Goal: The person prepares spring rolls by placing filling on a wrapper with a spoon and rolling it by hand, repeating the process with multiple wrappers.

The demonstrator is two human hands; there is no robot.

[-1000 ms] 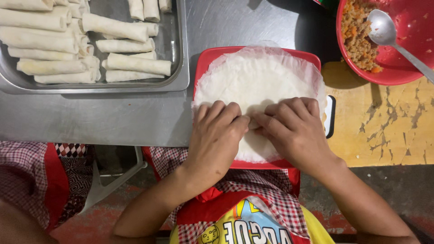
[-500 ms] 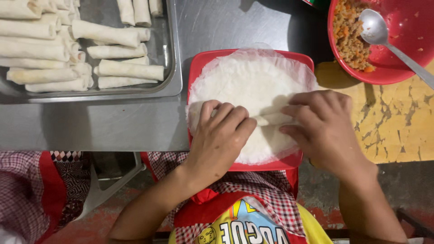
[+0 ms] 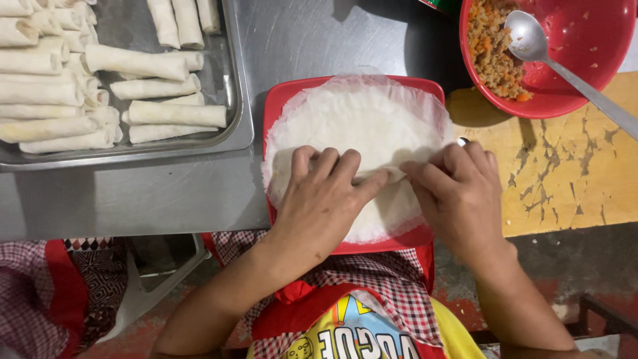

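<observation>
A: Item, frame centre?
B: I logged left hand (image 3: 325, 199) and right hand (image 3: 458, 193), each grip pinching the wrapper (image 3: 359, 119) fold on the red tray (image 3: 276, 106).
A: Step?
B: Rolling, I judged; next needed even forward pressure.

brushed metal tray (image 3: 239, 100), glossy red plastic bowl (image 3: 591, 73), thin matt wrapper (image 3: 359, 119), cracked painted wood tabletop (image 3: 565, 179).
</observation>
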